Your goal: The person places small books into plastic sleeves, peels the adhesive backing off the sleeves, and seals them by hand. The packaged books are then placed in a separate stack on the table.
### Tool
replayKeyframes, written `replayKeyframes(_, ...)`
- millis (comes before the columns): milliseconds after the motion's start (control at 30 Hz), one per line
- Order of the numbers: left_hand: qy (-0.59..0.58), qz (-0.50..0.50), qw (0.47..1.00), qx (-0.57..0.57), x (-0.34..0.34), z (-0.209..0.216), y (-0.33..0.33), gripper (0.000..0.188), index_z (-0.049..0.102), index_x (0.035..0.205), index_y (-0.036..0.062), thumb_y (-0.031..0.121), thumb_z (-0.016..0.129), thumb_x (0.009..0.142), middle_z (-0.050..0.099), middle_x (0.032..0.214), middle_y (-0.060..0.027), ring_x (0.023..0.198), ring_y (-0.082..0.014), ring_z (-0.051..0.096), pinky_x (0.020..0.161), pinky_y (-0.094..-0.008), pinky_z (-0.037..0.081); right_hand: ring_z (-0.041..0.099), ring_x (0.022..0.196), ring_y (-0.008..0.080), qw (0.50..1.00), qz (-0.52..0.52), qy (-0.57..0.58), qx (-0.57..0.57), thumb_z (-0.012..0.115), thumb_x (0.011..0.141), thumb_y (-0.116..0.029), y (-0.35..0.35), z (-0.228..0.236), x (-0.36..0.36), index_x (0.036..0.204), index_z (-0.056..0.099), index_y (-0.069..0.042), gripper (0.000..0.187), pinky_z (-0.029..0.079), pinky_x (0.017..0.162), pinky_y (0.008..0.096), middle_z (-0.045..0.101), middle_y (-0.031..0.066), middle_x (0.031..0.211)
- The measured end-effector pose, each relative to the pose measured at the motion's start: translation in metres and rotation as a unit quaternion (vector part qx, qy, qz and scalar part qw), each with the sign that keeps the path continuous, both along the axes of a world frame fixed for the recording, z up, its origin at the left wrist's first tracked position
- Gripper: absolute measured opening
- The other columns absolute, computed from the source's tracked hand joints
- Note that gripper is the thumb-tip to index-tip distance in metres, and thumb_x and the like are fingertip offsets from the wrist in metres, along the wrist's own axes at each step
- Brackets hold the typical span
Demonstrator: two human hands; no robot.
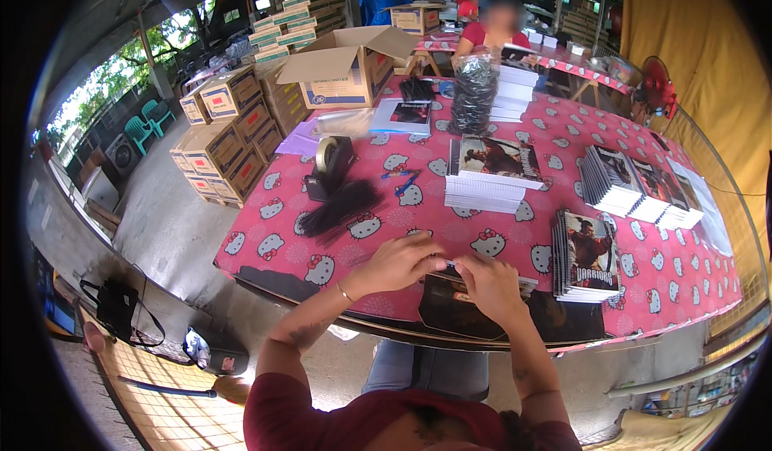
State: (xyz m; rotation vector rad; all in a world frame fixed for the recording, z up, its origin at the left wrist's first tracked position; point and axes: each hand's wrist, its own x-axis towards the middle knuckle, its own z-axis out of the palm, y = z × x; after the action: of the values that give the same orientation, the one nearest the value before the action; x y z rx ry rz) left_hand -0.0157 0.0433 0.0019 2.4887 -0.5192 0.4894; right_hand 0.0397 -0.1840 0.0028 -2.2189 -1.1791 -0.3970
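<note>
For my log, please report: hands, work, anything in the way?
Left hand, right hand: close together, grip unclear. Dark printed item: beneath right hand, partly hidden. Booklet stack: to the right, untouched.

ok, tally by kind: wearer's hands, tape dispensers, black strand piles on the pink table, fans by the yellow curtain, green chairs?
Hands: 2 (left hand, right hand)
Tape dispenser: 1
Black strand pile: 1
Fan: 1
Green chairs: 2
Total: 7

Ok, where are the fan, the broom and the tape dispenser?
Fan (pixel 656 87), head view: on its round part.
Broom (pixel 170 387), head view: on its blue handle.
Tape dispenser (pixel 341 164), head view: on its black body.
</note>
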Motion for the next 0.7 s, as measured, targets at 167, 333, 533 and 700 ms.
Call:
replayKeyframes(167, 0.030, 0.057, 0.990, 0.129, 0.003, 0.006, -0.011, 0.044, 0.064, 0.122, 0.0087, 0.044, 0.060, 0.097, 0.057, 0.124, -0.0125, 0.121, -0.0349, 0.057, 0.097, -0.0551, 0.043, 0.069, 0.069, 0.0327, 1.000, -0.006, 0.014, -0.005, 0.064, 0.093, -0.017, 0.000, 0.002, 0.006, 0.096, 0.065, -0.011, 0.006, 0.053, 0.060, 0.0456, 0.070, 0.0086, 0.083)
replayKeyframes(333, -0.071, 0.167, 0.961, 0.209, -0.028, -0.056, -0.048, 0.087, 0.039, 0.151, -0.0054, 0.063, 0.046, 0.098, 0.033, 0.161, -0.0254, 0.149, -0.0446, 0.029, 0.114, -0.0710, 0.016, 0.069, 0.069, 0.0327, 1.000, -0.018, 0.013, 0.002, 0.064, 0.093, -0.017, 0.004, -0.004, 0.006, 0.096, 0.064, -0.011, 0.007, 0.053, 0.060, 0.0454, 0.070, 0.0082, 0.083)
replayKeyframes(533, -0.078, 0.204, 0.945, 0.245, -0.003, -0.044, -0.050, 0.092, 0.038, 0.150, -0.0086, 0.065, 0.048, 0.096, 0.032, 0.160, -0.0280, 0.152, -0.0436, 0.026, 0.115, -0.0727, 0.010, 0.070, 0.072, 0.0313, 0.999, 0.001, -0.024, -0.044, 0.066, 0.092, -0.019, -0.010, 0.002, 0.002, 0.109, 0.066, -0.014, 0.018, 0.054, 0.063, 0.0428, 0.070, 0.0070, 0.088)
replayKeyframes(700, -0.055, 0.135, 0.980, 0.137, -0.046, -0.089, -0.069, 0.088, 0.037, 0.152, -0.0050, 0.059, 0.055, 0.095, 0.034, 0.160, -0.0266, 0.147, -0.0448, 0.033, 0.114, -0.0700, 0.020, 0.070, 0.077, 0.0314, 0.998, -0.023, -0.049, -0.036, 0.069, 0.089, -0.017, -0.036, 0.003, 0.003, 0.122, 0.069, -0.017, 0.033, 0.056, 0.068, 0.0428, 0.073, 0.0073, 0.093)
